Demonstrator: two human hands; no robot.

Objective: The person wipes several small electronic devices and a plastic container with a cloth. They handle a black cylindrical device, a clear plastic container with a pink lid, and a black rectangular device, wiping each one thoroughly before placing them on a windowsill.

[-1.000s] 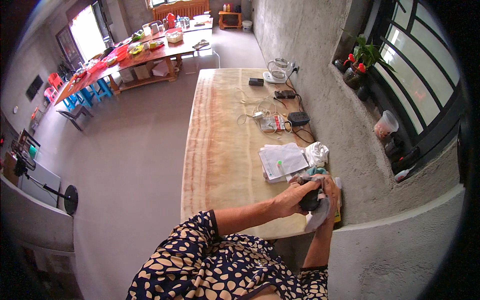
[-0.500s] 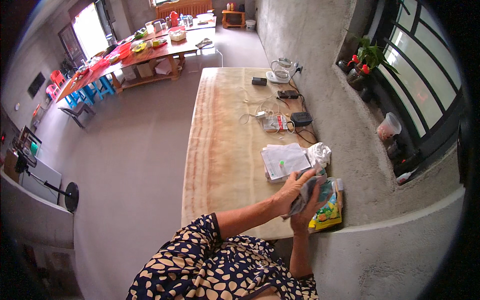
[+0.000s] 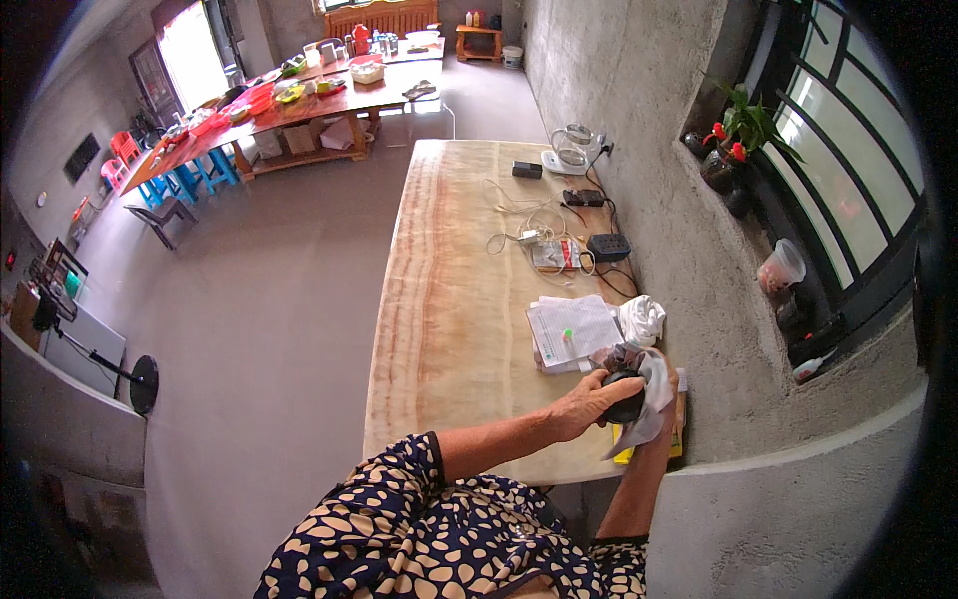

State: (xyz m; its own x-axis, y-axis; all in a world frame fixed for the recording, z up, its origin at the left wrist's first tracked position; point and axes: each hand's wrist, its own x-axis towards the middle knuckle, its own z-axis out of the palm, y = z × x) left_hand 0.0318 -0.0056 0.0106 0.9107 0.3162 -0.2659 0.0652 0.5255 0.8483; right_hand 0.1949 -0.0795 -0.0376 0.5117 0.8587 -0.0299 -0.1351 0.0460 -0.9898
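Long pale counter (image 3: pixel 449 329), near right end: dark round object (image 3: pixel 627 407) being gripped by left hand (image 3: pixel 584 404) fingers, grey cloth (image 3: pixel 649 399) being held by right hand (image 3: pixel 663 387), grip hidden. Object could be dropped if cloth slips.

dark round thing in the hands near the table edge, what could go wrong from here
The left hand grips the dark round object while the right hand holds a pale cloth around it, all above the near end of the table. If the grip slips on the cloth, the object might drop past the edge. The cloth could also brush the papers lying close by.
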